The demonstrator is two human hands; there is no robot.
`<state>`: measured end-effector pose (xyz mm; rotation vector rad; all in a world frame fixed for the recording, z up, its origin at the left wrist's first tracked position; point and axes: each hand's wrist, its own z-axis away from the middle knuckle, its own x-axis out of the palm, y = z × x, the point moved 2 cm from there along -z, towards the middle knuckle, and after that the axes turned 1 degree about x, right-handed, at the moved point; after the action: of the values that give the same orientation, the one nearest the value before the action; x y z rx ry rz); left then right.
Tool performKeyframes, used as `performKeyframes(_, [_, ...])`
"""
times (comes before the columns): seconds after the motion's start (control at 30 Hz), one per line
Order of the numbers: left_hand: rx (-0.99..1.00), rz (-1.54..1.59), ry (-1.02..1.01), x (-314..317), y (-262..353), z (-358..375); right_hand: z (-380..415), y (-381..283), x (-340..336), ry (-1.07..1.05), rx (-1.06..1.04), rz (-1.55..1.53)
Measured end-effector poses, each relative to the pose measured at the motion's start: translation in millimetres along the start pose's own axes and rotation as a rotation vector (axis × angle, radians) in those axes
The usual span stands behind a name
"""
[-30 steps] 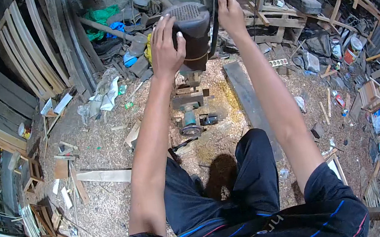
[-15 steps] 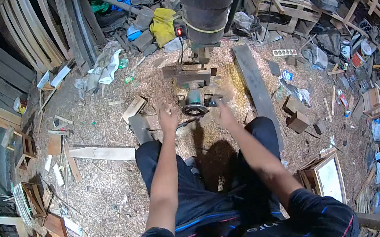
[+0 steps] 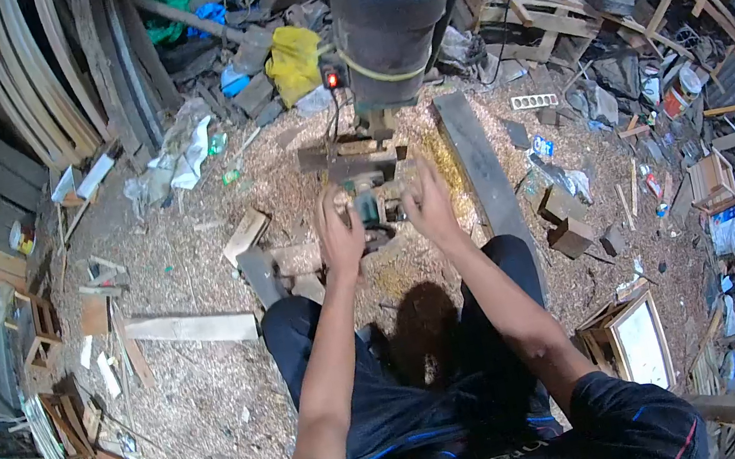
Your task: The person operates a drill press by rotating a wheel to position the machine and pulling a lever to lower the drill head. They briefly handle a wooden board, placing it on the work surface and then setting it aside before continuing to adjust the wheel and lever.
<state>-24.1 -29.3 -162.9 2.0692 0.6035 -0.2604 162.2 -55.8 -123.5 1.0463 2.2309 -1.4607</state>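
Note:
A machine with a dark ribbed motor stands in front of the person, a yellow band around its housing. Below the motor are a flat metal part and a green part with a dark wheel under it. My left hand is at the left side of the green part, fingers curved and slightly blurred. On the right side is my right hand, its fingers also curved and blurred. Whether either hand grips a part of the machine is too unclear to tell.
A dark plank lies right of the machine, a pale board to the left. Wooden blocks and a white-panelled frame are at the right. Yellow cloth lies behind. Sawdust covers the floor.
Both hands have moved forward and up, closer around the machine's middle. The view has shifted slightly, so the machine appears a little further left.

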Motion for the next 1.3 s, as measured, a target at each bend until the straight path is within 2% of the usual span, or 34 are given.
performKeyframes(0.03, [0.088,0.063,0.014,-3,31,-26,-17,-10,-15,0.079,-0.045,0.01])
performKeyframes(0.1, [0.235,-0.008,0.044,-13,95,-81,-65,-41,-54,0.263,-0.216,0.01])
performKeyframes(0.17, [0.404,0.084,0.123,-19,144,-134,-113,-74,-92,0.35,-0.289,-0.062])
performKeyframes(0.27, [0.587,0.074,0.226,-17,194,-193,-180,-96,-122,0.306,-0.293,-0.167])
performKeyframes(0.33, [0.602,0.097,0.244,-12,206,-211,-214,-91,-128,0.235,-0.289,-0.218])
performKeyframes(0.53, [0.609,0.03,0.195,-11,202,-224,-263,-58,-135,0.077,-0.154,-0.242])
performKeyframes(0.57, [0.599,0.013,0.187,-13,204,-223,-262,-60,-138,0.039,-0.139,-0.248])
performKeyframes(0.6, [0.583,-0.007,0.178,-16,203,-221,-261,-57,-142,-0.065,-0.02,-0.273])
performKeyframes(0.7, [0.55,0.006,0.149,-18,200,-221,-262,-45,-135,-0.165,0.02,-0.275])
performKeyframes(0.77, [0.564,0.0,0.153,-21,201,-224,-284,-31,-131,-0.121,0.047,-0.285])
performKeyframes(0.83, [0.565,0.019,0.135,-24,203,-225,-286,-37,-133,-0.181,0.027,-0.344])
performKeyframes(0.87, [0.564,0.003,0.139,-24,202,-226,-291,-31,-134,-0.258,0.081,-0.418])
performKeyframes(0.9, [0.538,0.01,0.127,-23,201,-225,-276,-45,-142,-0.229,0.074,-0.415])
performKeyframes(0.97, [0.492,0.03,0.107,-23,201,-226,-292,-18,-127,-0.143,0.112,-0.244])
performKeyframes(1.17, [0.504,0.03,0.1,-22,199,-229,-277,-4,-127,-0.325,0.222,-0.131])
performKeyframes(1.2, [0.501,0.035,0.101,-21,198,-229,-272,-6,-124,-0.274,0.161,-0.175])
performKeyframes(1.3, [0.512,0.075,0.127,-18,197,-229,-286,3,-116,-0.325,0.244,-0.216])
